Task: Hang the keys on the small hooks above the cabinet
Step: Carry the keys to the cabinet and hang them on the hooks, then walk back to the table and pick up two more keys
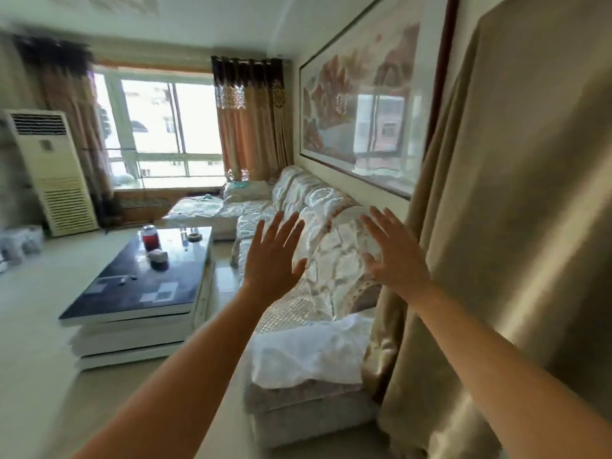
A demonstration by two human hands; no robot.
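Both my arms reach forward into a living room. My left hand (273,260) is raised at centre with its back to me, fingers spread, holding nothing. My right hand (394,253) is raised beside it to the right, fingers also spread and empty. Both hands hover in the air over the sofa (308,286). No keys, hooks or cabinet can be made out in this view.
A cloth-covered sofa runs along the right wall under a large framed picture (361,104). A beige curtain (513,226) hangs close on the right. A low dark-topped coffee table (126,293) with a red jar (150,237) stands at left. A floor air conditioner (49,170) and a window (162,127) are at the back.
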